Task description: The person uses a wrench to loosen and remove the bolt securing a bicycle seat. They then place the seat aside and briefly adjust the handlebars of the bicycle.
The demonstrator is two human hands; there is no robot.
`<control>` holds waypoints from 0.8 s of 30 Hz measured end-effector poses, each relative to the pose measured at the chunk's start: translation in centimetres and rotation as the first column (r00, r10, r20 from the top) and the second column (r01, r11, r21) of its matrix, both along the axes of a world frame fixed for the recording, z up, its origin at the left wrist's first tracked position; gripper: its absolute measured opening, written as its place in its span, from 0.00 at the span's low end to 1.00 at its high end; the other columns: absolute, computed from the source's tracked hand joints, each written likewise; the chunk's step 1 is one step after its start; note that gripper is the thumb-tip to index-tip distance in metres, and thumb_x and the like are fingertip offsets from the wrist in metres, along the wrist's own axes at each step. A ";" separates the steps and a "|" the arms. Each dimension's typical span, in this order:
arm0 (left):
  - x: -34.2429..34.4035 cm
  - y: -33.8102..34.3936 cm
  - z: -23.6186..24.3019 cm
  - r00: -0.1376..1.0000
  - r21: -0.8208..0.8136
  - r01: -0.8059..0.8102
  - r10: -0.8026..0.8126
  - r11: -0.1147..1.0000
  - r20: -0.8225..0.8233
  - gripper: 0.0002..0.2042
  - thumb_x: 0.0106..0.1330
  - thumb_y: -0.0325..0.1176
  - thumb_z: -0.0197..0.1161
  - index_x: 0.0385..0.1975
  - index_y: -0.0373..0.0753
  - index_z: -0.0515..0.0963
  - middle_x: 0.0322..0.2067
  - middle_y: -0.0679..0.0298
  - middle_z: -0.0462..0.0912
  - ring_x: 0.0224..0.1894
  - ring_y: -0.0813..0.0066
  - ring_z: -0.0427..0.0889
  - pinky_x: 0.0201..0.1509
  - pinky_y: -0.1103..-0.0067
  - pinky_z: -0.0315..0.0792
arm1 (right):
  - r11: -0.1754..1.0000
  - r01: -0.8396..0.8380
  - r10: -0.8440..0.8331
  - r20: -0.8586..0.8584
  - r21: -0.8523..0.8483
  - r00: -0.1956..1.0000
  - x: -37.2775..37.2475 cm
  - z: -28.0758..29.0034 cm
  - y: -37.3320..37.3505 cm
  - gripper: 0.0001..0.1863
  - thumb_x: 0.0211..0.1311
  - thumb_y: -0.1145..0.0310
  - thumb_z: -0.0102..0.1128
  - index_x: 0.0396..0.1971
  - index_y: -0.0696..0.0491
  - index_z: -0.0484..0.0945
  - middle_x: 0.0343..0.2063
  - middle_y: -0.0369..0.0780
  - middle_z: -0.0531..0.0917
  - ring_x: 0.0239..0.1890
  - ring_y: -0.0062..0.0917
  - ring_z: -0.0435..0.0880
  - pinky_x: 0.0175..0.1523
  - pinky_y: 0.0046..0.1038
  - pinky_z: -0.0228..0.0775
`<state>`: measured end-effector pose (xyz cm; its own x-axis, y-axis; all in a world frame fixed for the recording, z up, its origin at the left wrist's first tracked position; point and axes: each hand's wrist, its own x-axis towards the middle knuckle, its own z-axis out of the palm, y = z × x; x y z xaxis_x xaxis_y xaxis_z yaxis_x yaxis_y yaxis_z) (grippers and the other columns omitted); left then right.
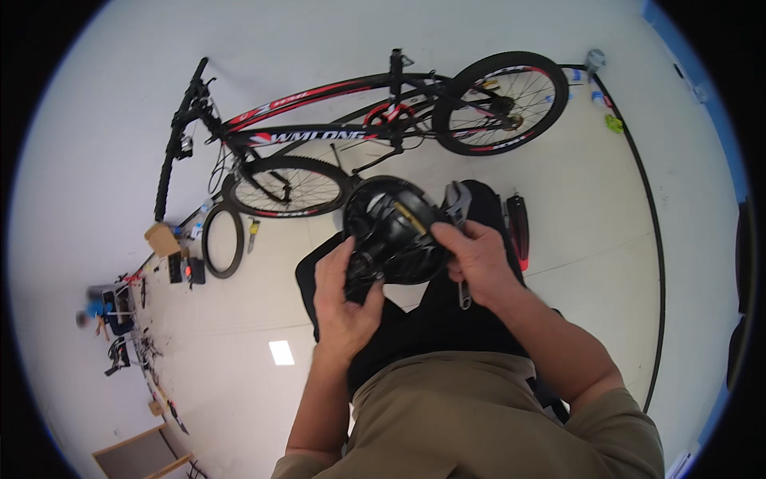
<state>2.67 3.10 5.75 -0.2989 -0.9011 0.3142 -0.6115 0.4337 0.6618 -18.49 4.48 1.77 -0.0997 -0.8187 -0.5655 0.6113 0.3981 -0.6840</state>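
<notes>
A black bicycle saddle [396, 243], turned with its underside toward me, is held above my lap. It has a yellow label and a metal clamp [363, 266]. My left hand [341, 299] grips it at the clamp, thumb and fingers on either side. My right hand [485, 267] is closed around an adjustable wrench [457, 203], whose jaws point away from me and whose handle end shows below the palm. The right thumb and fingertips also touch the saddle's right edge. Part of the wrench handle is hidden by that hand.
A black and red bicycle [319, 134] stands just beyond my knees. A loose tyre [207, 249], a yellow-handled tool [253, 233] and an open cardboard box [163, 239] are at the left. A black and red mudguard [519, 227] lies right of my leg. Several tools line the left wall.
</notes>
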 end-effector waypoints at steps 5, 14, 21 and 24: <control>1.5 1.7 -0.5 0.934 0.241 -0.084 0.161 0.967 -0.320 0.28 0.58 0.21 0.67 0.60 0.31 0.69 0.50 0.57 0.77 0.52 0.66 0.77 0.57 0.73 0.71 | 0.995 -0.088 0.083 -0.099 -0.051 0.992 0.3 0.0 0.4 0.11 0.64 0.66 0.67 0.27 0.54 0.75 0.18 0.29 0.71 0.15 0.10 0.63 0.19 0.19 0.51; 2.1 1.7 -2.0 0.561 0.724 0.164 0.540 0.670 -0.627 0.11 0.70 0.34 0.65 0.45 0.37 0.75 0.31 0.65 0.82 0.31 0.79 0.79 0.36 0.82 0.73 | 0.967 -0.178 0.071 -0.478 -0.183 0.876 1.1 0.0 1.1 0.16 0.59 0.64 0.70 0.25 0.62 0.78 0.17 0.30 0.76 0.22 0.10 0.69 0.26 0.21 0.62; 3.1 1.5 -2.6 0.411 0.777 0.353 0.660 0.520 -0.629 0.09 0.69 0.34 0.65 0.43 0.39 0.75 0.30 0.65 0.83 0.30 0.75 0.80 0.34 0.76 0.73 | 0.959 -0.230 0.111 -0.527 -0.166 0.843 1.2 -0.1 1.1 0.16 0.57 0.64 0.70 0.24 0.62 0.78 0.17 0.32 0.77 0.22 0.10 0.71 0.27 0.22 0.64; 1.9 1.7 -1.4 0.421 0.787 0.355 0.666 0.505 -0.616 0.09 0.69 0.34 0.65 0.44 0.39 0.76 0.33 0.64 0.84 0.30 0.76 0.80 0.34 0.76 0.72 | 0.958 -0.227 0.101 -0.533 -0.177 0.840 1.0 -0.1 1.1 0.16 0.57 0.64 0.71 0.24 0.62 0.78 0.17 0.33 0.77 0.22 0.11 0.71 0.27 0.22 0.65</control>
<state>4.58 4.82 4.32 -0.1830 -0.8265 -0.5324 0.4492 -0.5520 0.7025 -17.52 5.61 1.71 -0.1763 -0.9466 -0.2701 0.0856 0.2586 -0.9622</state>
